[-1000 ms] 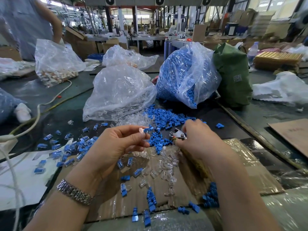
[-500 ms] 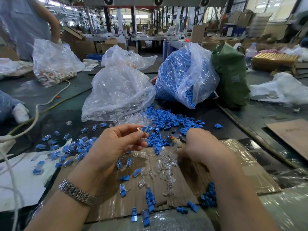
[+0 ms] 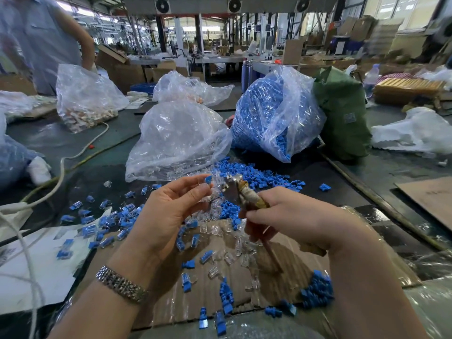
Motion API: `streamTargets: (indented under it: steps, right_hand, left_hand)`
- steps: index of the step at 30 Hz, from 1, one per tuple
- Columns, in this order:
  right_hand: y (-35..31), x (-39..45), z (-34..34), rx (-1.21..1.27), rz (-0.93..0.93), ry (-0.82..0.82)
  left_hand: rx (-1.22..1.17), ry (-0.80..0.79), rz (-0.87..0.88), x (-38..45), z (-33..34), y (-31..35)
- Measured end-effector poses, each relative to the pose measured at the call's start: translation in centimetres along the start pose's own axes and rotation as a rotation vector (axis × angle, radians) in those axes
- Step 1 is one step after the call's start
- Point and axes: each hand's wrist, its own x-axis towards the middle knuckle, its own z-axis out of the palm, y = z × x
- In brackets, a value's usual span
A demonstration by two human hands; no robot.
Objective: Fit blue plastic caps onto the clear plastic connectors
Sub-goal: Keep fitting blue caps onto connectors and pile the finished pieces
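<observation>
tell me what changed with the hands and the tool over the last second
The right hand dipped toward the loose parts half a second ago, then rose again, gripping the metal tool throughout, its tip now close to the left fingertips. The left hand kept its pinch on a blue cap and clear connector. The bags and scattered parts stayed put.

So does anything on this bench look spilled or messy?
Yes. Loose blue caps have spilled from the open blue-filled bag across the table, and capped connectors lie scattered at left.

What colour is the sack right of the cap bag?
Dark green sack, head view.
</observation>
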Motion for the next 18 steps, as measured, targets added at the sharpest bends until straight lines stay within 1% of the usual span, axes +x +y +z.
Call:
streamTargets:
  steps: [2,5,12,18]
  right_hand:
    - [-0.4,-0.2,0.5,-0.015,-0.047,-0.031]
    - [-0.7,-0.2,0.9,-0.014,-0.085,-0.027]
    - [-0.8,-0.2,1.2,-0.045,-0.104,-0.038]
    - [-0.6,0.4,1.5,0.007,-0.096,-0.045]
  left_hand:
    - [0.035,-0.015,0.012,0.0,0.0,0.0]
    - [0.083,-0.016,0.03,-0.1,0.1,0.0]
    - [0.254,0.006,0.124,-0.2,0.6,-0.4]
    - [0.287,0.032,0.15,-0.2,0.8,-0.5]
